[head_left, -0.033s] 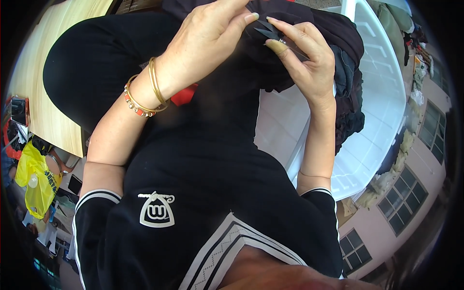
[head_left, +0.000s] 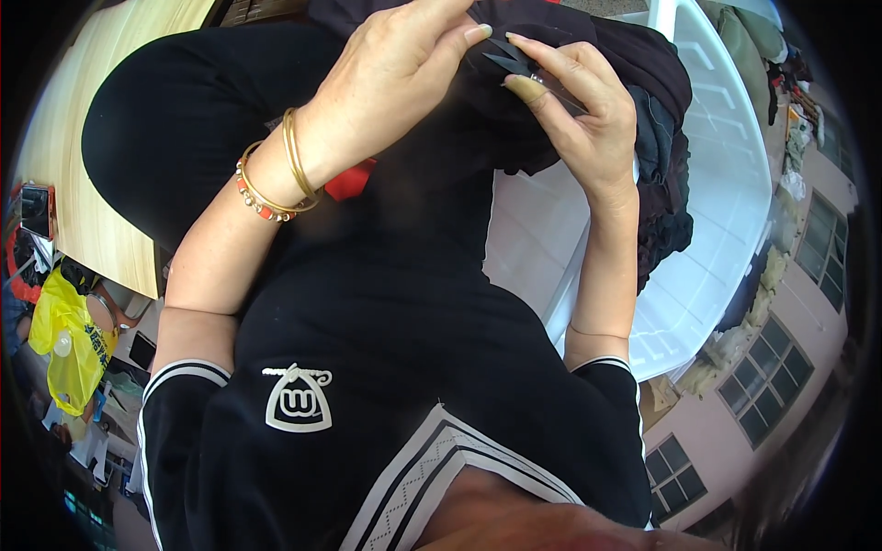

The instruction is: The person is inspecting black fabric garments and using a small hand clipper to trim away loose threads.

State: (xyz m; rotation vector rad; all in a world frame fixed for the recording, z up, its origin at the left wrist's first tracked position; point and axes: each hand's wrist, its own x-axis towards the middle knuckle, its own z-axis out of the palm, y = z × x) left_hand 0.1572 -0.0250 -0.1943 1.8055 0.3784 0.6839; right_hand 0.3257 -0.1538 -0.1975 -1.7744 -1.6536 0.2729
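Note:
My right hand [head_left: 593, 119] is closed on a small pair of thread snips [head_left: 512, 62], held between thumb and fingers. Their two dark, pointed blades are parted and point left toward my left hand. My left hand [head_left: 395, 78] is closed in a pinch at the top of the view, on dark cloth [head_left: 634, 46] by the look of it; its fingertips are partly cut off by the upper edge. The dark purplish-black cloth lies over my lap and spreads right, under both hands. The blade tips sit close to my left thumb, over the cloth.
A large white plastic basket [head_left: 726, 193] stands at my right, with dark garments [head_left: 666, 184] over its near side. At left is a pale wooden tabletop [head_left: 101, 220]. Beyond it hangs a yellow plastic bag [head_left: 66, 340]. A red piece [head_left: 351, 180] lies by my left wrist.

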